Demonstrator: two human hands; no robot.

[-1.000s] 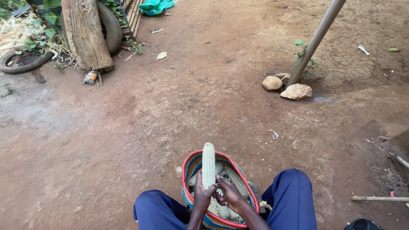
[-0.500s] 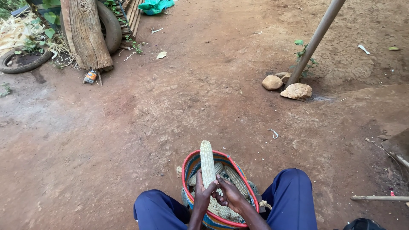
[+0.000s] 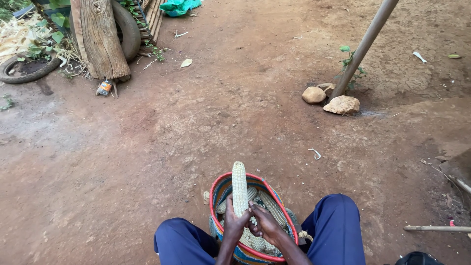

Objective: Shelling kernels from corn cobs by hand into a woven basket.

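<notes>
Head view: the left hand (image 3: 234,223) wraps the cob (image 3: 240,189), held upright over the basket (image 3: 219,189) between the knees. The right hand (image 3: 265,223) presses its lower end, thumb seemingly on the kernels. Shelling looks underway; next calls for thumb pressure along 1 row.
</notes>
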